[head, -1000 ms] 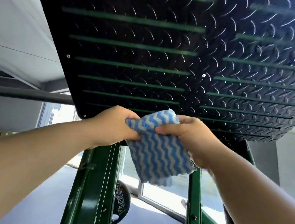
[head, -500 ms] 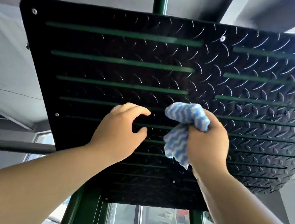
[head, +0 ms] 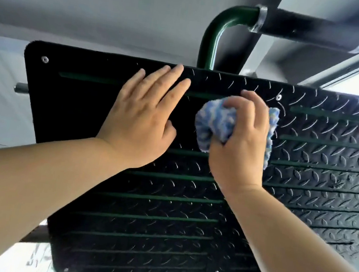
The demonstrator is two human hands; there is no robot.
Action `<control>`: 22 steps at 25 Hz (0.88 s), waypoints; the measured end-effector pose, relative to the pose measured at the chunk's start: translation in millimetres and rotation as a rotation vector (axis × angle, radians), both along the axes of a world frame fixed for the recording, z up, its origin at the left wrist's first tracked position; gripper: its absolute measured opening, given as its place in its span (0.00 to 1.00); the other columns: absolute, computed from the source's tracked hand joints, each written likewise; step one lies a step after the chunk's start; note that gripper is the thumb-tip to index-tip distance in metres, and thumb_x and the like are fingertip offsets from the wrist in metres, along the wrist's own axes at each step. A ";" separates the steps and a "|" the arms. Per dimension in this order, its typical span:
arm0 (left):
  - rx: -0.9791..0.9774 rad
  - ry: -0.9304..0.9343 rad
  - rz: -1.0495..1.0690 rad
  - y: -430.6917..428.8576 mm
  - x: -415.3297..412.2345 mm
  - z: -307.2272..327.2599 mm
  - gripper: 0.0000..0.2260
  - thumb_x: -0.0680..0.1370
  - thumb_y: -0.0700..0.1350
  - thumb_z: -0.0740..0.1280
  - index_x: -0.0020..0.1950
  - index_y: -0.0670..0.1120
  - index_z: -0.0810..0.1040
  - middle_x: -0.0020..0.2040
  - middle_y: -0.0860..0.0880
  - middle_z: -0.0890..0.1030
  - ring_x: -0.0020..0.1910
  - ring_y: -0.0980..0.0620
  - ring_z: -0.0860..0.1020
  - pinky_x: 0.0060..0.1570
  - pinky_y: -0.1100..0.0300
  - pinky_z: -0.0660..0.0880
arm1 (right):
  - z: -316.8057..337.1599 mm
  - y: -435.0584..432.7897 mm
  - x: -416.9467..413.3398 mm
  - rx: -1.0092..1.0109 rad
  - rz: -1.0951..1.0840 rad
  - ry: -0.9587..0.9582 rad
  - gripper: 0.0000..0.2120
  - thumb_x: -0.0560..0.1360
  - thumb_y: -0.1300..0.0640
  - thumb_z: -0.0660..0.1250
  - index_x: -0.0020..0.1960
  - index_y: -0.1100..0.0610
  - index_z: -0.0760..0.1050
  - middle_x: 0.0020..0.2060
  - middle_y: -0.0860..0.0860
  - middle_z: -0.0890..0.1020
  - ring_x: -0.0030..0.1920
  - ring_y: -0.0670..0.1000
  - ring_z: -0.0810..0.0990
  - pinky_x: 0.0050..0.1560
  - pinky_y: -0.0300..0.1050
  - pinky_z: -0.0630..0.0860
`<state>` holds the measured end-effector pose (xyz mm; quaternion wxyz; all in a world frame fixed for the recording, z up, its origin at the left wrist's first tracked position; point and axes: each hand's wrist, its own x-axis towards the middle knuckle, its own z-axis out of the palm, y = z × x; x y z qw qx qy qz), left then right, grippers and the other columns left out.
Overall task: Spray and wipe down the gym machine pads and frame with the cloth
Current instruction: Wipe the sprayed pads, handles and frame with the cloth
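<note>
A large black footplate with a diamond-tread pattern and green slots fills the head view, tilted above me. My left hand lies flat on its upper part, fingers straight and reaching the top edge. Beside it, my right hand grips a bunched blue-and-white wavy-striped cloth and presses it against the plate near a small screw. No spray bottle is in view.
A green bent frame tube rises behind the plate's top edge and joins a black padded handle running right. A short metal peg sticks out at the plate's left. Grey ceiling above, bright window at right.
Both hands have climbed from the plate's lower edge to its top. The left hand let go of the cloth and flattened on the plate; the right hand bunched the cloth.
</note>
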<state>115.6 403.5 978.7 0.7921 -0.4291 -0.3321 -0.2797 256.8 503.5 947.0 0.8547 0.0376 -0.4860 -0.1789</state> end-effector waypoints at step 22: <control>-0.064 -0.286 -0.101 -36.1 53.0 53.9 0.09 0.76 0.49 0.56 0.43 0.46 0.72 0.40 0.47 0.72 0.42 0.46 0.68 0.49 0.53 0.62 | 113.7 -97.5 60.6 0.260 -1.160 -0.414 0.20 0.73 0.45 0.52 0.41 0.53 0.81 0.41 0.48 0.82 0.51 0.54 0.76 0.56 0.48 0.70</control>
